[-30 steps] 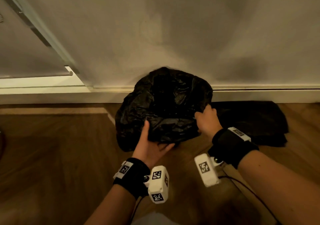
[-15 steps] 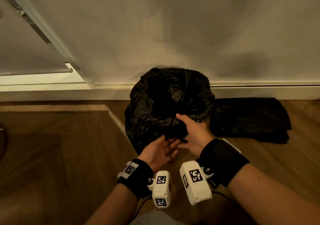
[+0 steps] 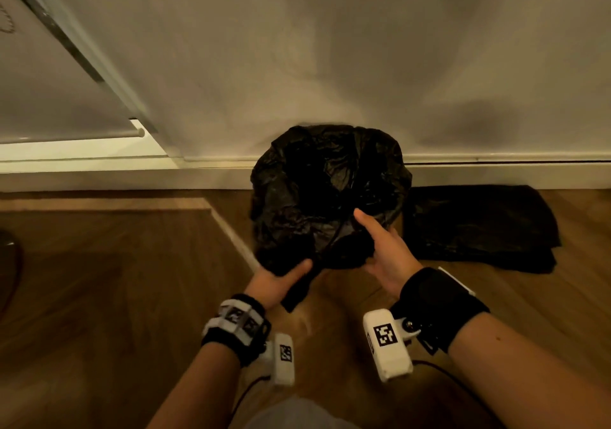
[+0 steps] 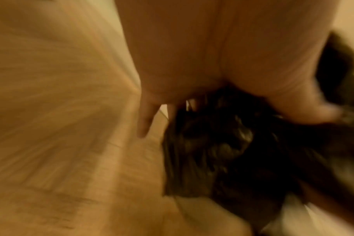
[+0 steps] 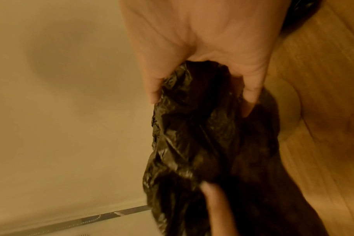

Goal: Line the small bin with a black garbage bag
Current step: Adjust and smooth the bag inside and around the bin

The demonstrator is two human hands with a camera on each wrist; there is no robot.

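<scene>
Bunching between hands (image 3: pixel 334 263): garbage bag (image 3: pixel 327 194)

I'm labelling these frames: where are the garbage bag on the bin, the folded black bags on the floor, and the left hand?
garbage bag (image 3: pixel 330 190): head view, crinkled plastic over the bin's top.
folded black bags (image 3: pixel 479 223): head view, flat top.
left hand (image 3: pixel 281 283): head view, palm.

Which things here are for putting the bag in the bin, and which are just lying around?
For the job:
black garbage bag draped over the bin
left hand gripping it
right hand gripping it

Just lying about:
folded black plastic on the floor
</scene>
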